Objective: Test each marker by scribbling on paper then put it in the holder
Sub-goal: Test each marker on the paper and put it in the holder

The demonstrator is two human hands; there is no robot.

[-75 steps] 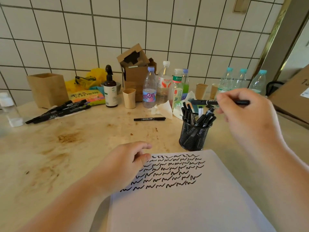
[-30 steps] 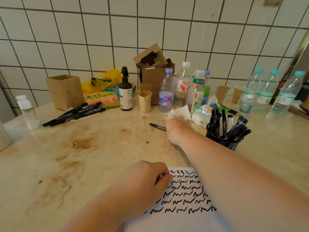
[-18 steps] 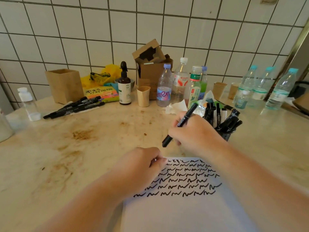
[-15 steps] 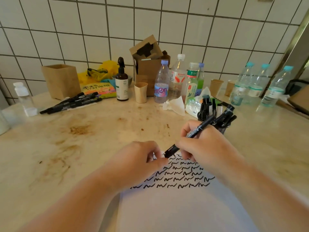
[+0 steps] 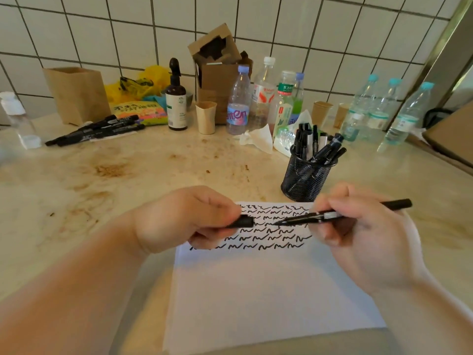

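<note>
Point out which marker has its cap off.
The marker gripped in the right hand, tip bare over the paper. Its cap is in the left hand.

Counts, as seen from my seat. Two hands: my left hand [image 5: 184, 221] holding one cap [image 5: 242, 222], my right hand [image 5: 358, 237] holding one uncapped marker [image 5: 332, 215]. One sheet of paper [image 5: 268, 290], near, bearing five rows of scribbles [image 5: 268, 230]. One mesh holder [image 5: 304, 179], right of centre; its markers overlap too much to count. Far left: a loose pile of markers [image 5: 97, 130], about four. Far wall: three paper cups [image 5: 206, 117], one brown spray bottle [image 5: 176, 103].
</note>
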